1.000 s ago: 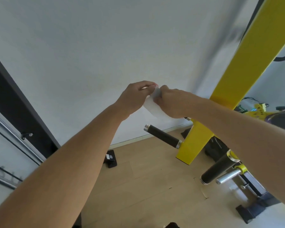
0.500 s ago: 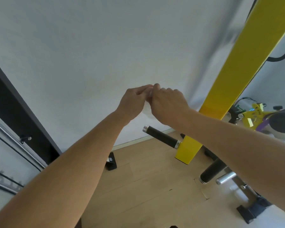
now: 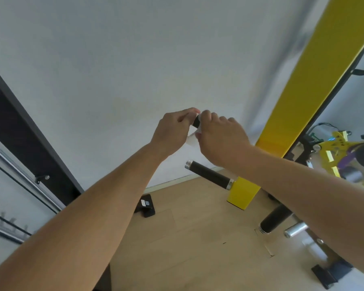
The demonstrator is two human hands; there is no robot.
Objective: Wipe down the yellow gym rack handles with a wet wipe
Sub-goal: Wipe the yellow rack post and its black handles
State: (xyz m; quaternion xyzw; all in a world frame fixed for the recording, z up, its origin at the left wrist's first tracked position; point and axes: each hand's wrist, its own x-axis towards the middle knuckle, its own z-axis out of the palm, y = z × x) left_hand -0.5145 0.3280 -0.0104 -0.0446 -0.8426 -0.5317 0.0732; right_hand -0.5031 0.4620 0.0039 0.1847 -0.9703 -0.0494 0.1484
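Both arms are extended forward and up, hands meeting in front of the white wall [image 3: 114, 59]. The left hand [image 3: 172, 133] is curled, thumb and fingertips pinched on the wipe [image 3: 191, 139] and touching the end of a black handle [image 3: 196, 121] that shows between the two hands. The right hand [image 3: 221, 139] is closed over that handle with the wipe under its fingers; a white flap hangs below the knuckles. How far the wipe wraps round the handle cannot be told.

The yellow rack post [image 3: 303, 91] stands just right of the right hand. A lower handle [image 3: 208, 174] projects left from the post's foot, clear of both hands. A third handle [image 3: 275, 217] lies below the right forearm, near the wooden floor [image 3: 198, 238].

Against half a second ago: the dark handle end is now exposed between the hands, where only knuckles showed. Against one second ago: less of the wipe is visible. The view has shifted slightly; the lower handle is unmoved relative to the post.
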